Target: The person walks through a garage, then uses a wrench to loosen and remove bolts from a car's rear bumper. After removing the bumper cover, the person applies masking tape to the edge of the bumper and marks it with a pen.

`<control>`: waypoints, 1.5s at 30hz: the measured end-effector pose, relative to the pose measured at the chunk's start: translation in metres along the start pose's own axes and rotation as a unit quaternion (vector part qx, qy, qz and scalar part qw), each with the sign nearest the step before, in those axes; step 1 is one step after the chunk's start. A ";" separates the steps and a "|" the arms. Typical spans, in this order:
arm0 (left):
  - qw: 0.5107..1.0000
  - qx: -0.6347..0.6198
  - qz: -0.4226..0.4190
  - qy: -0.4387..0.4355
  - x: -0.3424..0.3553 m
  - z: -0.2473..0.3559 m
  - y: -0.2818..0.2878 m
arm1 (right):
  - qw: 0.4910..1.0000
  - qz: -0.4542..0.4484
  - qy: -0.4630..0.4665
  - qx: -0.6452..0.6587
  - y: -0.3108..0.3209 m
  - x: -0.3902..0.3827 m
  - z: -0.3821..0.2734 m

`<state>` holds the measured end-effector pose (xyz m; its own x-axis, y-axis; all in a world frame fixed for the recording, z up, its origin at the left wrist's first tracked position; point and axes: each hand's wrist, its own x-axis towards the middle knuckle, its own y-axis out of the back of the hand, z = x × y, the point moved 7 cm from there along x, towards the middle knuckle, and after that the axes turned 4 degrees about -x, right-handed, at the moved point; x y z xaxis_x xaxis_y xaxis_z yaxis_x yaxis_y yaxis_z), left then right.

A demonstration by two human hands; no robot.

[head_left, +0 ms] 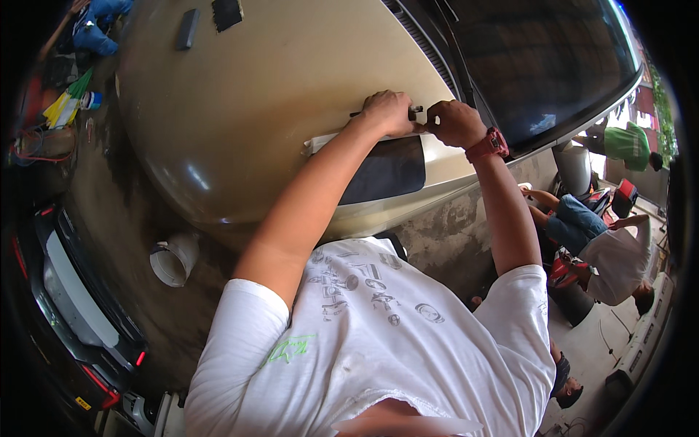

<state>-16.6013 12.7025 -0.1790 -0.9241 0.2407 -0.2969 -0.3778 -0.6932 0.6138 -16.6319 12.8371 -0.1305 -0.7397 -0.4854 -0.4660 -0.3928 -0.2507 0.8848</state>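
Note:
My left hand (389, 113) is closed round a dark, narrow object (416, 110), whose ends stick out on both sides of the fist. Its kind is hidden by the fingers. Just right of it, my right hand (457, 124) has its fingers curled and pinched together; what they hold, if anything, I cannot make out. Both hands are over the gold car hood (240, 116). Below them lies a dark rectangular sheet (386, 172), like sandpaper, with a pale strip (318, 143) along its upper edge, partly covered by my left forearm.
A grey block (187, 29) and a dark square piece (227, 14) rest on the hood's far left. The windshield (546, 58) and wiper border it on the right. A white bucket (173, 261) stands on the floor; a dark car (73, 298) is at left. Several people are around.

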 end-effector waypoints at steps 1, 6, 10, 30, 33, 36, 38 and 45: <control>1.000 0.018 0.009 0.013 0.004 0.001 0.001 | 1.000 0.002 -0.009 0.008 -0.003 0.000 0.002; 0.995 0.040 -0.039 0.086 0.007 -0.002 -0.002 | 0.965 0.044 -0.097 0.238 -0.028 -0.016 0.036; 0.996 0.039 -0.037 0.067 0.001 -0.001 0.001 | 0.828 0.218 -0.302 0.420 -0.028 -0.073 0.108; 0.864 -0.346 0.341 0.136 -0.245 -0.126 0.032 | 0.967 -0.025 0.174 0.187 0.012 -0.107 -0.091; 0.748 -0.404 0.485 0.207 -0.274 -0.177 0.034 | 0.988 0.012 0.109 0.104 0.033 -0.093 -0.047; 0.854 -0.391 0.327 0.103 -0.247 -0.131 0.026 | 0.946 0.040 0.216 0.239 0.068 -0.093 -0.084; 0.822 -0.508 0.253 0.046 -0.230 -0.088 0.018 | 0.932 0.028 0.236 0.273 0.078 -0.093 -0.122; 0.784 -0.580 0.207 0.084 -0.215 -0.062 0.007 | 0.867 -0.050 0.181 0.461 0.058 -0.091 -0.154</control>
<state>-16.4013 12.6040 -0.1563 -0.8958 -0.1942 -0.3999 0.3499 -0.8628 -0.3648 -16.5032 12.7380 -0.0361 -0.5226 -0.7730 -0.3598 -0.8382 0.3886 0.3827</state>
